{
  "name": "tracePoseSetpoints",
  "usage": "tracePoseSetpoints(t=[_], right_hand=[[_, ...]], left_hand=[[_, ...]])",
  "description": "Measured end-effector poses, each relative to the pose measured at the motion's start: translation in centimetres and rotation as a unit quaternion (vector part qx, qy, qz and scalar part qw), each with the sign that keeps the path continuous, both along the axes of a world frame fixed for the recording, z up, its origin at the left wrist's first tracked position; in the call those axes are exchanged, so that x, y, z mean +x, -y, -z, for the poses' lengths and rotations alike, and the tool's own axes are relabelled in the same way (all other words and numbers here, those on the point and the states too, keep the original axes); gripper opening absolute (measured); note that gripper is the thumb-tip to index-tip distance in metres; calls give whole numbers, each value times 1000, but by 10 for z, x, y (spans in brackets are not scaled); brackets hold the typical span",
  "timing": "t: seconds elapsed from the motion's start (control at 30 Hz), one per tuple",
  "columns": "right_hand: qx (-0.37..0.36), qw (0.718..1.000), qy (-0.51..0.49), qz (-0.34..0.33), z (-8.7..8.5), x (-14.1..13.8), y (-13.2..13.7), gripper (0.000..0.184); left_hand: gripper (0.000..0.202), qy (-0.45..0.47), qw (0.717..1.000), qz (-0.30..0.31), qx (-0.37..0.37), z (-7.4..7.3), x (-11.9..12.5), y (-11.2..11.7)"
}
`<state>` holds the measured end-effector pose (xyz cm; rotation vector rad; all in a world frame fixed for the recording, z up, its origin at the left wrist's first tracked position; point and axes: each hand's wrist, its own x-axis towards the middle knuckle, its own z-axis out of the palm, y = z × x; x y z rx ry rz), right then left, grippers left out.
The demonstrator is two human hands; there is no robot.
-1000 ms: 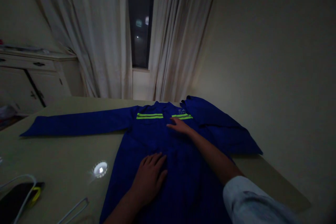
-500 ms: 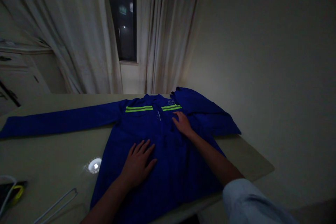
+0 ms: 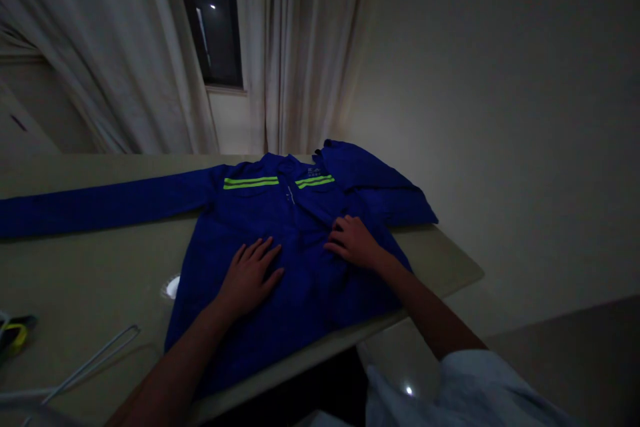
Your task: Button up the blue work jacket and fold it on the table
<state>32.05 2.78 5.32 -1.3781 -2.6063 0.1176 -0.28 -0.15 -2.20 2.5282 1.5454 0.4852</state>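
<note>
A blue long-sleeved jacket (image 3: 260, 210) with yellow-green chest stripes lies spread front-up on a pale table (image 3: 100, 273). Its left sleeve stretches flat toward the left edge of the view; its right sleeve is folded in a heap at the far right. My left hand (image 3: 249, 275) rests flat on the jacket's lower front, fingers stretched out. My right hand (image 3: 354, 242) presses on the fabric a little to the right, fingers bent down onto the cloth, holding nothing I can make out.
A white wire hanger (image 3: 85, 365) lies near the table's front left. A black and yellow object (image 3: 13, 335) sits at the left edge. A bright light reflection (image 3: 171, 287) shows beside the jacket. Curtains (image 3: 295, 47) and a dark window (image 3: 207, 13) stand behind; the wall is at right.
My right hand has slid from the chest stripes down the jacket front toward me. My left hand stays flat on the fabric. The view has swung to the right and down.
</note>
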Motion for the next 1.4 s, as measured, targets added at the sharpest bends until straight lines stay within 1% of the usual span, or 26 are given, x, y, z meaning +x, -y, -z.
tracePoseSetpoints(t=[0.03,0.1,0.13,0.17,0.2,0.23,0.3,0.33,0.37,0.43,0.5,0.53,0.57,0.67,0.7,0.77,0.87,0.93,1.03,1.1,1.17,1.2,1.3,1.33,1.37,1.4], right_hand=[[-9,999,-4,-42,-3,-2,12,35],[-72,988,-25,-133,-6,-7,35,39],[-108,981,-33,-158,-7,-8,43,40],[-134,977,-35,-162,-7,-9,50,41],[-145,978,-29,-148,-6,-9,55,42],[-140,982,-19,-123,-6,-8,59,43],[-104,992,5,-75,-5,-6,65,40],[-85,994,16,-66,-5,-6,68,36],[-71,995,21,-72,-5,-7,71,32],[-77,990,17,-119,-5,-11,77,29],[-119,980,-5,-160,-5,-18,82,28],[-139,977,-14,-159,-5,-22,84,25],[-151,978,-16,-141,-5,-25,85,24],[-132,989,24,-65,-2,-35,87,43],[-121,990,42,-58,-1,-38,87,46],[-110,989,63,-69,1,-42,88,43],[-111,989,68,-77,0,-45,89,33],[-113,989,74,-60,-4,-47,90,24],[-106,989,100,-36,-11,-52,91,11],[-105,988,106,-38,-14,-55,91,10],[-113,987,101,-49,-13,-55,88,10],[-119,986,99,-54,-13,-55,87,10],[-122,986,98,-63,-10,-51,78,10],[-118,987,94,-62,-10,-50,73,10],[-112,988,88,-59,-9,-49,68,10],[-105,990,79,-55,-9,-48,61,10]], left_hand=[[57,-1,1000,0,0,0,0,0],[57,-7,1000,-2,-2,0,0,0],[57,-9,1000,-2,-2,-1,0,0],[58,-11,1000,-1,-2,-1,0,0],[58,-12,1000,1,-2,-1,0,1],[58,-11,1000,1,-2,0,1,1],[58,-10,1000,0,-1,1,1,1],[58,-11,1000,-2,0,1,1,1],[58,-12,1000,-3,2,1,0,1],[57,-12,1000,1,7,-1,-1,0],[51,-1,1000,16,21,-9,0,1],[47,8,999,25,32,-14,1,3],[43,16,999,32,42,-21,5,8],[31,3,997,61,39,-42,25,38],[30,-12,996,79,28,-46,34,52],[31,-34,992,121,13,-49,54,84],[26,-20,988,149,17,-40,75,123],[24,-1,991,134,29,-32,80,135],[27,13,995,91,48,-24,79,138],[26,15,996,65,56,-21,77,136],[19,9,995,52,86,-17,77,136],[21,2,992,55,117,-14,78,137],[58,-22,969,85,231,-1,81,142],[65,-27,961,90,259,4,82,144],[66,-29,955,89,280,9,83,146],[62,-31,951,85,295,14,84,148]])
